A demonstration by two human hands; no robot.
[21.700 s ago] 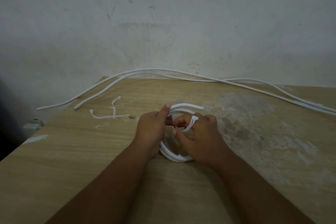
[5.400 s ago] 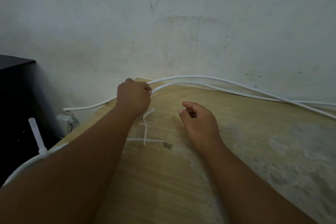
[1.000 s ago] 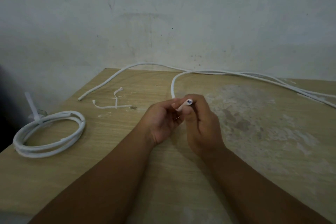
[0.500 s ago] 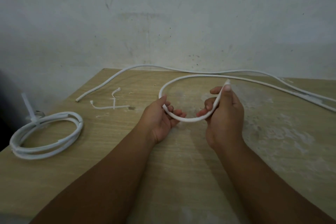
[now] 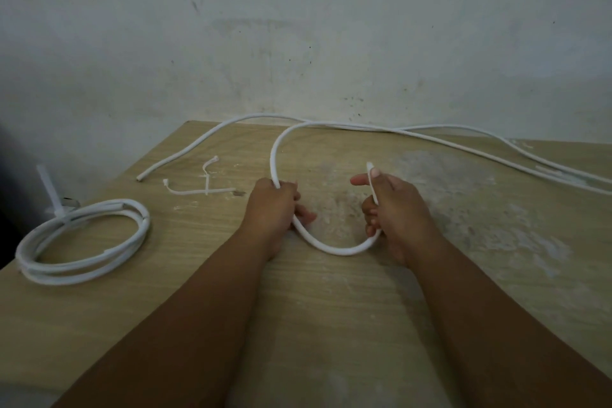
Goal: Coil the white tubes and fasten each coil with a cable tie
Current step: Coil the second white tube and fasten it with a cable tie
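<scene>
Wooden table [image 5: 331, 315], light grain, with a pale scuffed patch [image 5: 447, 182] on its right half. Near the left edge lies a finished coil [image 5: 66, 276], its cable tie [image 5: 48, 184] tail standing up. Beyond the coil, two loose ties [image 5: 207, 190] lie crossed. A free tube [image 5: 185, 151] rests with its cut end at the left and runs along the far edge. A looped tube [image 5: 272, 156] joins it there, and both run off to the right.

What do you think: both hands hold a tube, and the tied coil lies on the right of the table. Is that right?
Not quite. The coil lies on the left of the table, not the right, as the head view shows. The rest holds: the left hand and the right hand both hold a tube.
</scene>
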